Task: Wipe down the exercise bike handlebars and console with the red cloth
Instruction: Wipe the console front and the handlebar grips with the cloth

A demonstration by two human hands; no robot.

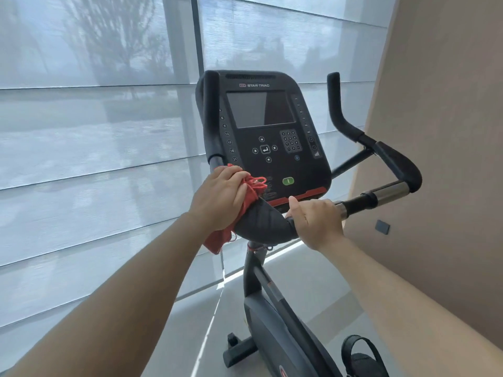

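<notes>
Handlebar wipe under way.
Left hand (220, 194) grips red cloth (251, 191) on handlebar (261, 221); right hand (317, 219) grips bar beside it, below console (264, 131).

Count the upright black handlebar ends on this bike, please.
2. One upright end rises at the left edge of the console, overlapping it; the other stands to the console's right, apart from it. None looks hidden.

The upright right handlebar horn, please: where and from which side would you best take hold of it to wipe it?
Wrap the red cloth round the straight upper section of the right handlebar horn, coming from the console side: it stands near vertical and free there, while the wall looks close beyond.
</notes>
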